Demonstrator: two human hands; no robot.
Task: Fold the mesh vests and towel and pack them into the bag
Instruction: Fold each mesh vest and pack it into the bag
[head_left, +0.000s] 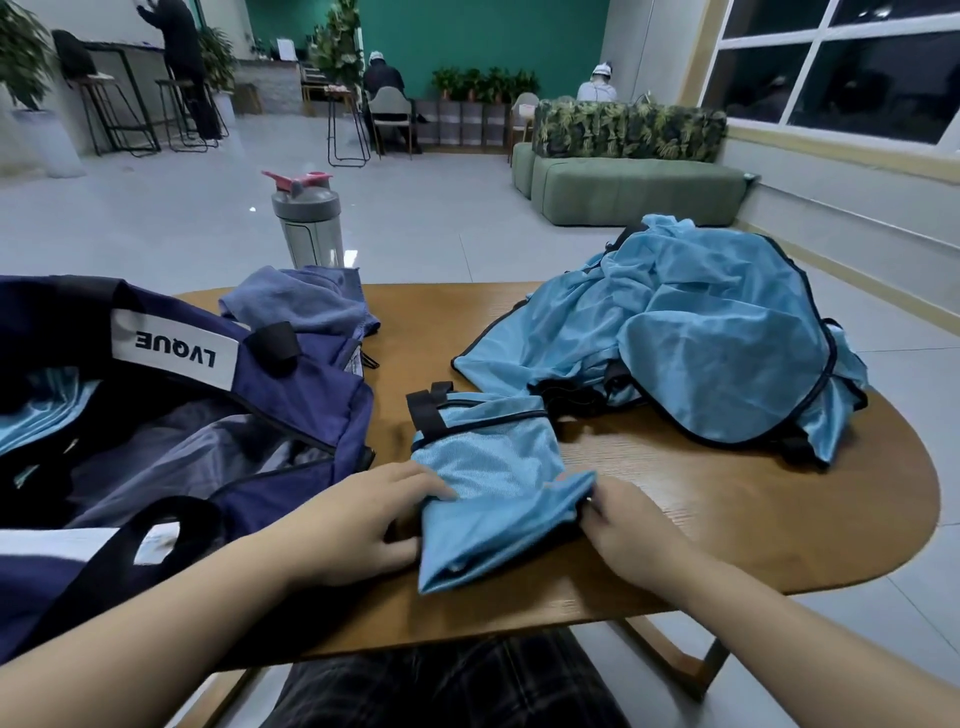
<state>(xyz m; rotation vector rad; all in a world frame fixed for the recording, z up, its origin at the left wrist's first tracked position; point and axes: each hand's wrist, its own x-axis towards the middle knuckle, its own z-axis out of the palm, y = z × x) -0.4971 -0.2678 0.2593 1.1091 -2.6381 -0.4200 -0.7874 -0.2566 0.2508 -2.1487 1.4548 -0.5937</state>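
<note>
Your left hand (358, 519) and right hand (631, 540) each pinch a side of the folded vest (493, 483), which lies on the worktop (727, 499) just beside the open bag (171, 431). Lift it unevenly and the slippery mesh may spill open; its black straps could snag the bag's rim.

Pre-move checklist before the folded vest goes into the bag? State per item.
1. Folded vest compact: ok, lying folded on the table.
2. Left hand grips its left edge: ok.
3. Right hand pinches its right edge: ok.
4. Bag open: ok, mouth gapes toward the vest.
5. Room inside bag: cannot tell; blue fabric shows inside.
6. Remaining vests and towel folded: not ok, both crumpled.
</note>
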